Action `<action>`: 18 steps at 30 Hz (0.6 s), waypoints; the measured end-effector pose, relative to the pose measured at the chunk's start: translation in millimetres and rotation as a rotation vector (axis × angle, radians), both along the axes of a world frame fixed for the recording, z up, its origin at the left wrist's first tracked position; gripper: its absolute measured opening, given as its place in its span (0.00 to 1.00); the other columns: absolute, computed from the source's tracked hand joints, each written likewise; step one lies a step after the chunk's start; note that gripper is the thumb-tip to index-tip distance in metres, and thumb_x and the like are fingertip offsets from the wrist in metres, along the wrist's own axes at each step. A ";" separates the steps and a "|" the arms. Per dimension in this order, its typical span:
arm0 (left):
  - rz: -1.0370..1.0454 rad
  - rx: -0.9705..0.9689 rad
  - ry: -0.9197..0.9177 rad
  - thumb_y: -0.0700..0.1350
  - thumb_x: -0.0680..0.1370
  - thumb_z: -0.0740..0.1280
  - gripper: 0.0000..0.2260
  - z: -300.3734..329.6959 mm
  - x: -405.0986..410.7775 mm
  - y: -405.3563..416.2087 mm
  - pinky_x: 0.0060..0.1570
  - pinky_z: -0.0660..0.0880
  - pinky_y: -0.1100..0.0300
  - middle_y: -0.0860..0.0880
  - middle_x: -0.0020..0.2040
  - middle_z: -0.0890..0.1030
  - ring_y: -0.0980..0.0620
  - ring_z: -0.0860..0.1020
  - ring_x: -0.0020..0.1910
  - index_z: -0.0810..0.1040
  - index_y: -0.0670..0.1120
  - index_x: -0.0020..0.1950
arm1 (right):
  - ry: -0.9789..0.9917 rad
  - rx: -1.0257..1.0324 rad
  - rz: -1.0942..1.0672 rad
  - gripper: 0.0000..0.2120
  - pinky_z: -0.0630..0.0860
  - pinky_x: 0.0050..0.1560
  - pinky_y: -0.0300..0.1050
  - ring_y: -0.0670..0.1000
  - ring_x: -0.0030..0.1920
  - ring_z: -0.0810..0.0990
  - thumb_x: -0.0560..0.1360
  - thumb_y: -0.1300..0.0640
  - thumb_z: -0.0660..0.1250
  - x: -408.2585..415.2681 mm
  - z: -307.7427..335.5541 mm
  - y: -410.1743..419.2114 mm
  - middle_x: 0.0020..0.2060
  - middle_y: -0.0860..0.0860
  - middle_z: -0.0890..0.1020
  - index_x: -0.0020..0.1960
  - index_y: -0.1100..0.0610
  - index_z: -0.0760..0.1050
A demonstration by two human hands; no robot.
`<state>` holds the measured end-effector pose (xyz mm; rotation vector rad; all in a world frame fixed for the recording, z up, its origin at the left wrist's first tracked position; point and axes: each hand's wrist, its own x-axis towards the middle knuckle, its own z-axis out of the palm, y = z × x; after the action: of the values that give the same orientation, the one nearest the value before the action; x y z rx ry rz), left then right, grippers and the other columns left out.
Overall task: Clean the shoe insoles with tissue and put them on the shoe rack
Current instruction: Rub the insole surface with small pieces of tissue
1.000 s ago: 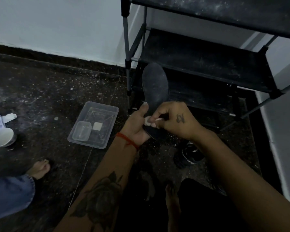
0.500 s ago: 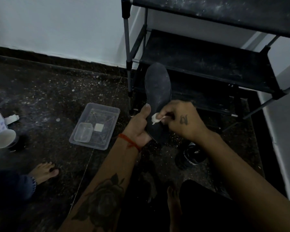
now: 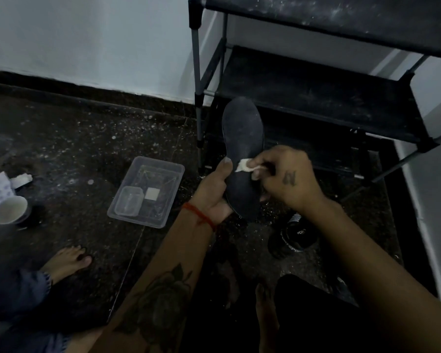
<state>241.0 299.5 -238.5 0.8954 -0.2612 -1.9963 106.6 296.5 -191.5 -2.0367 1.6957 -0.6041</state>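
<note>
White paper cup [image 3: 9, 209] at nine o'clock, clear plastic rectangular tray [image 3: 148, 189] holding a smaller clear tub and a pale square, left hand [image 3: 214, 192] gripping dark dusty shoe insole [image 3: 243, 138] upright at centre, right hand [image 3: 285, 177] pinching white crumpled tissue [image 3: 243, 165] against it — wad now higher than a second ago — black metal shoe rack [image 3: 316, 98] at one o'clock.

home entryway | shoe rack [image 3: 316, 98] | speckled stone floor [image 3: 87, 149]

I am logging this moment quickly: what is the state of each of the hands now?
Left hand: closed, gripping the dark insole at its lower part.
Right hand: closed, pinching a white tissue against the insole.
</note>
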 end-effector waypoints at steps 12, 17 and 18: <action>0.037 0.013 -0.039 0.48 0.83 0.52 0.14 2.5 0.1 0.8 0.46 0.79 0.53 0.43 0.55 0.78 0.47 0.78 0.49 0.73 0.44 0.61 | 0.158 0.253 0.331 0.13 0.74 0.46 0.38 0.46 0.41 0.81 0.63 0.67 0.67 -14.3 8.7 -1.7 0.37 0.45 0.83 0.35 0.51 0.83; -0.011 0.023 0.047 0.49 0.83 0.52 0.17 7.1 2.2 0.6 0.48 0.76 0.38 0.41 0.66 0.74 0.42 0.76 0.56 0.67 0.46 0.70 | -0.106 0.008 -0.014 0.10 0.72 0.40 0.30 0.44 0.39 0.78 0.65 0.64 0.71 -13.7 6.9 -4.8 0.36 0.44 0.79 0.40 0.49 0.77; -0.007 0.005 0.040 0.49 0.83 0.51 0.17 7.3 1.3 1.0 0.48 0.78 0.42 0.40 0.63 0.76 0.43 0.77 0.54 0.66 0.45 0.70 | -0.168 0.059 0.009 0.12 0.74 0.41 0.31 0.44 0.40 0.79 0.65 0.65 0.71 -8.8 4.4 -4.2 0.37 0.45 0.80 0.43 0.50 0.77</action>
<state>242.2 300.5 -231.2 0.8581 -0.2366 -2.0198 97.8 292.3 -187.2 -1.8953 1.5871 -0.6935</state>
